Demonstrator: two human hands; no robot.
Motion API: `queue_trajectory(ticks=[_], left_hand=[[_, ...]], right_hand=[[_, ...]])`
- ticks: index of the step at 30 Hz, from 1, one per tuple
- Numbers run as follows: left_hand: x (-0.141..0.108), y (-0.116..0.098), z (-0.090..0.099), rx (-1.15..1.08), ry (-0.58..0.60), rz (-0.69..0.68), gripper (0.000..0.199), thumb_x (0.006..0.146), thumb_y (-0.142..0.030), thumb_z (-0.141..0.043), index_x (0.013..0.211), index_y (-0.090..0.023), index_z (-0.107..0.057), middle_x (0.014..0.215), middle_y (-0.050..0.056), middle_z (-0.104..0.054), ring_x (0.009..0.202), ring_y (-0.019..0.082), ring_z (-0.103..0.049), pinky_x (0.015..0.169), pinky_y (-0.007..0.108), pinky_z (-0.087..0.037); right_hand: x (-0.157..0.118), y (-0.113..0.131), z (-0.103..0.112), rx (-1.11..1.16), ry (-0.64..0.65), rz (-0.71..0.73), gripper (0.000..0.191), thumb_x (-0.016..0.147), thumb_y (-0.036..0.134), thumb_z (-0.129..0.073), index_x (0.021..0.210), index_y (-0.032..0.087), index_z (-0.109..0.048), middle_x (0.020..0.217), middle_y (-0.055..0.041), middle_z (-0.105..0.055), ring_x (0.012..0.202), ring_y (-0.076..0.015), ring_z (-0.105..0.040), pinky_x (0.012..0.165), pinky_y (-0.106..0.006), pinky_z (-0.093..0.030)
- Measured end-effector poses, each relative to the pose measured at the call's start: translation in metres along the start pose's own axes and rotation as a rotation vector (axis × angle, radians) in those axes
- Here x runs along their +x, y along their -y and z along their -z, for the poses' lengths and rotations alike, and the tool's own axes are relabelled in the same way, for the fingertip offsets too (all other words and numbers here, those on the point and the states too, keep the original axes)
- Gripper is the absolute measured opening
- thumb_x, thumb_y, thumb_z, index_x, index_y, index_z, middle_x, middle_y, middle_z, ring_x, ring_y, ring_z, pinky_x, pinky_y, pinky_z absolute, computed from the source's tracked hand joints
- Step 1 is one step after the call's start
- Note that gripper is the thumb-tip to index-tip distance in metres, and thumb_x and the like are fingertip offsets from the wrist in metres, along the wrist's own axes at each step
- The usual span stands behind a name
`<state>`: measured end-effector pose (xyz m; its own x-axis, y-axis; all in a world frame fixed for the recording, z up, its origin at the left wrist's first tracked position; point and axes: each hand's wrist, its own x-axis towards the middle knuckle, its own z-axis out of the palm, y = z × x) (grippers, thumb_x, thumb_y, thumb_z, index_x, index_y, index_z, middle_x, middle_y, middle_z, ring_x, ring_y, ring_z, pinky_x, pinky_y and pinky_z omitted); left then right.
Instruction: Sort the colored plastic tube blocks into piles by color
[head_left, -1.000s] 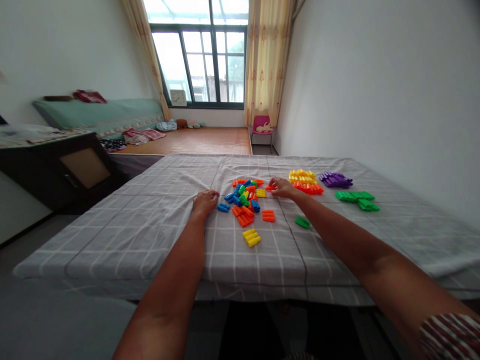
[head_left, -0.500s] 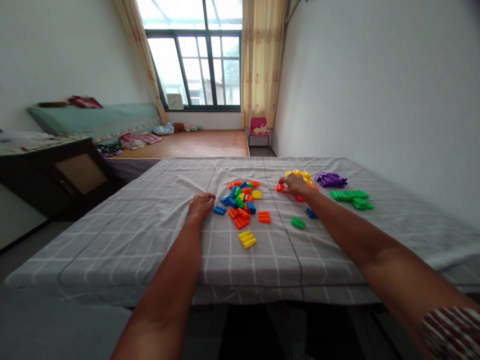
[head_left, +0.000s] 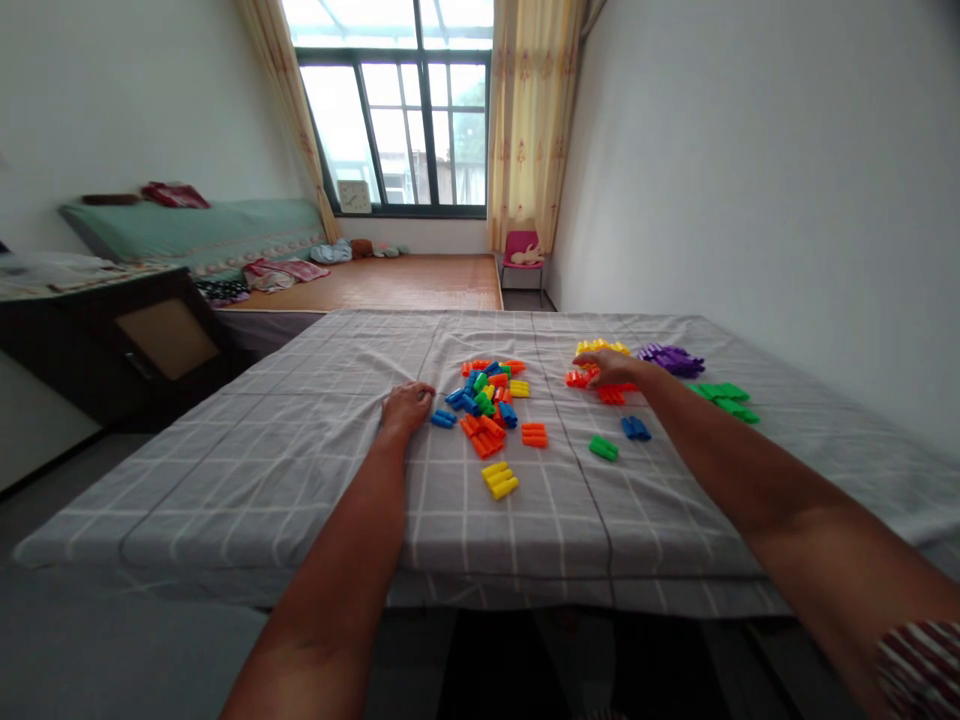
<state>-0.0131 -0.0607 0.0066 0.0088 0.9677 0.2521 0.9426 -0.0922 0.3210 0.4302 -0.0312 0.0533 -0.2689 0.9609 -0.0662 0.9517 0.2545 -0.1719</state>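
My left hand (head_left: 407, 406) rests on the cloth at the left of a mixed pile, fingers stretched out and holding nothing. Close by its fingertips lies a blue block piece (head_left: 443, 419). The mixed pile (head_left: 486, 398) has orange, blue, green and yellow ridged plastic pieces. My right hand (head_left: 611, 367) reaches over the orange pieces (head_left: 579, 379), its fingers extended and apart just above them; its palm hides part of this group. Behind it are the yellow pieces (head_left: 602, 347). Nearer me lie a blue piece (head_left: 635, 428) and a green piece (head_left: 604, 448).
Purple pieces (head_left: 671, 359) and green pieces (head_left: 725, 400) form groups at the right, partly behind my right arm. Single orange (head_left: 534, 434) and yellow (head_left: 500, 480) pieces lie in front of the pile. A grey checked cloth (head_left: 247, 460) covers the table.
My right hand has moved slightly right with the orange piece, which now lies by the other orange pieces, and the fingers have loosened. The left hand stays put; the view has shifted a little.
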Motion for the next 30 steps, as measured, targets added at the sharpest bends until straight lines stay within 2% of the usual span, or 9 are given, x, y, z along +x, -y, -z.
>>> queue_trajectory(ticks=[4, 8, 12, 14, 17, 20, 23, 26, 30], left_hand=[[0.000, 0.000, 0.000, -0.001, -0.003, 0.003, 0.031, 0.084, -0.035, -0.045, 0.100, -0.032, -0.072, 0.117, 0.000, -0.066, 0.110, 0.024, -0.057, 0.093, 0.036, -0.045], [0.000, 0.000, 0.000, -0.001, -0.003, -0.005, 0.031, 0.084, -0.034, -0.045, 0.100, -0.032, -0.072, 0.116, 0.000, -0.067, 0.109, 0.023, -0.058, 0.092, 0.034, -0.045], [0.000, 0.000, 0.000, 0.003, -0.004, -0.005, 0.030, 0.083, -0.034, -0.046, 0.100, -0.032, -0.072, 0.116, 0.000, -0.067, 0.110, 0.022, -0.057, 0.093, 0.033, -0.045], [0.000, -0.001, 0.000, 0.006, -0.007, -0.003, 0.031, 0.083, -0.033, -0.046, 0.100, -0.032, -0.072, 0.117, 0.000, -0.067, 0.110, 0.022, -0.058, 0.092, 0.033, -0.045], [0.000, -0.001, 0.000, 0.008, -0.009, 0.000, 0.031, 0.083, -0.033, -0.047, 0.100, -0.031, -0.072, 0.117, 0.001, -0.066, 0.109, 0.022, -0.058, 0.092, 0.033, -0.046], [-0.001, 0.000, -0.002, -0.003, -0.011, -0.001, 0.030, 0.083, -0.033, -0.047, 0.101, -0.031, -0.072, 0.117, 0.001, -0.066, 0.110, 0.023, -0.057, 0.092, 0.034, -0.045], [-0.002, 0.001, -0.003, -0.018, -0.013, -0.008, 0.030, 0.083, -0.033, -0.047, 0.101, -0.032, -0.071, 0.117, 0.000, -0.066, 0.110, 0.023, -0.056, 0.093, 0.035, -0.045], [-0.003, 0.000, -0.002, -0.022, -0.005, -0.009, 0.031, 0.083, -0.032, -0.047, 0.101, -0.032, -0.071, 0.118, 0.000, -0.065, 0.110, 0.023, -0.056, 0.092, 0.036, -0.045], [-0.004, -0.002, 0.000, -0.023, 0.002, -0.006, 0.031, 0.083, -0.032, -0.046, 0.101, -0.032, -0.071, 0.118, 0.001, -0.065, 0.110, 0.024, -0.056, 0.092, 0.036, -0.045]], right_hand=[[-0.008, -0.008, 0.010, 0.081, 0.010, -0.022, 0.057, 0.066, 0.019, -0.073, 0.122, 0.022, -0.062, 0.120, -0.0045, -0.066, 0.106, -0.0224, -0.062, 0.090, -0.030, -0.048], [-0.014, -0.013, 0.009, 0.015, -0.029, -0.042, 0.044, 0.069, 0.028, -0.073, 0.112, 0.023, -0.068, 0.115, -0.0041, -0.068, 0.104, -0.0243, -0.063, 0.091, -0.033, -0.047], [-0.015, -0.006, 0.009, -0.090, -0.026, -0.110, 0.048, 0.068, 0.034, -0.075, 0.115, 0.026, -0.067, 0.117, -0.0052, -0.066, 0.108, -0.0267, -0.059, 0.093, -0.037, -0.046], [-0.011, 0.008, 0.010, -0.131, -0.087, -0.123, 0.051, 0.068, 0.039, -0.076, 0.116, 0.027, -0.066, 0.119, -0.0075, -0.064, 0.114, -0.0292, -0.055, 0.095, -0.040, -0.045], [0.005, 0.045, 0.006, -0.120, -0.198, 0.015, 0.046, 0.078, 0.037, -0.068, 0.122, 0.024, -0.062, 0.122, -0.0094, -0.062, 0.121, -0.0260, -0.051, 0.100, -0.037, -0.042], [0.028, 0.090, -0.006, -0.079, -0.206, 0.127, 0.041, 0.085, 0.030, -0.062, 0.125, 0.021, -0.060, 0.124, -0.0100, -0.062, 0.119, -0.0247, -0.053, 0.099, -0.034, -0.042], [0.048, 0.126, -0.022, -0.057, -0.207, 0.145, 0.045, 0.083, 0.033, -0.064, 0.127, 0.024, -0.059, 0.125, -0.0091, -0.063, 0.115, -0.0257, -0.057, 0.098, -0.035, -0.043], [0.058, 0.141, -0.034, -0.032, -0.190, 0.068, 0.044, 0.082, 0.037, -0.065, 0.124, 0.025, -0.060, 0.120, -0.0080, -0.066, 0.108, -0.0239, -0.061, 0.094, -0.033, -0.046], [0.055, 0.132, -0.032, 0.028, -0.180, -0.037, 0.032, 0.082, 0.031, -0.064, 0.112, 0.021, -0.063, 0.110, -0.0068, -0.069, 0.096, -0.0204, -0.065, 0.080, -0.027, -0.049]])
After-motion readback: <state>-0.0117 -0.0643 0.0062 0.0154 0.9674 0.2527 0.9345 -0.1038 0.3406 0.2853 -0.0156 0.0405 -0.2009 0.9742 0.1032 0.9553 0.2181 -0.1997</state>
